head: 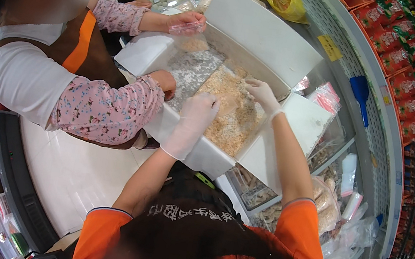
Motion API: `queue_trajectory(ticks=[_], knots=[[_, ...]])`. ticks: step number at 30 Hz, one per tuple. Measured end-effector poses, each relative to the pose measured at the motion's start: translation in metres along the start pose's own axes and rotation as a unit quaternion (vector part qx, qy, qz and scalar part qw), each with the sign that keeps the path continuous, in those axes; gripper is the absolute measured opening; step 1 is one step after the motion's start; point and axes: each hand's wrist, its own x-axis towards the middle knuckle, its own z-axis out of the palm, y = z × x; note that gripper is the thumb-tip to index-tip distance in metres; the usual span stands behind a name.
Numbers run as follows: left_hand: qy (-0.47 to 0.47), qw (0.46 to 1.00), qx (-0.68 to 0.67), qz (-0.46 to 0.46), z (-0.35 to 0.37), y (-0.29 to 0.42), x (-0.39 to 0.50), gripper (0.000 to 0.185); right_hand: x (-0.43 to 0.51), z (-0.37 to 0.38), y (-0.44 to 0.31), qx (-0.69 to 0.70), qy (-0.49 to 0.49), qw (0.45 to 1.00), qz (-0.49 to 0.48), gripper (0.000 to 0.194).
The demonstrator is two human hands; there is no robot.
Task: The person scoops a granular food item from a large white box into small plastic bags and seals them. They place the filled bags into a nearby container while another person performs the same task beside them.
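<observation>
A white cardboard carton (221, 169) stands open before me with its flaps spread. Loose tan dried food pieces (231, 133) fill its near right part. My left hand (198, 113), in a thin translucent glove, grips a small clear plastic bag (228, 106) just above the pieces. Some tan pieces seem to be inside that bag. Over the right side of the carton is my gloved right hand (261, 94), its fingers bent over the pieces; whether they pinch any is not clear. A grey-white speckled sheet (192, 73) covers the carton's left part.
At the left, a co-worker's hand (186, 23) holds a small zip bag (194, 43); their other hand (164, 82) rests by the carton's edge. Pink-edged plastic bags (326, 98) lie right of the carton. A blue scoop (359, 93) and yellow bag (284, 0) lie on the display freezer.
</observation>
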Motion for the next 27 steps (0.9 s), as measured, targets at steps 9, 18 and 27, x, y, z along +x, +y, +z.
queue_trajectory(ticks=[9, 18, 27], knots=[[0.060, 0.997, -0.029, -0.041, -0.046, 0.005, 0.021, 0.011, -0.036, 0.115, -0.014, -0.328, -0.061, 0.934, -0.124, 0.065], [0.019, 0.997, -0.072, 0.018, -0.007, 0.017, 0.025, 0.013, -0.086, 0.091, 0.011, -0.255, -0.133, 0.953, -0.094, 0.043], [-0.053, 0.994, -0.076, -0.054, 0.036, -0.005, 0.010, 0.016, -0.125, -0.005, -0.052, 0.110, -0.037, 0.993, -0.034, 0.043]])
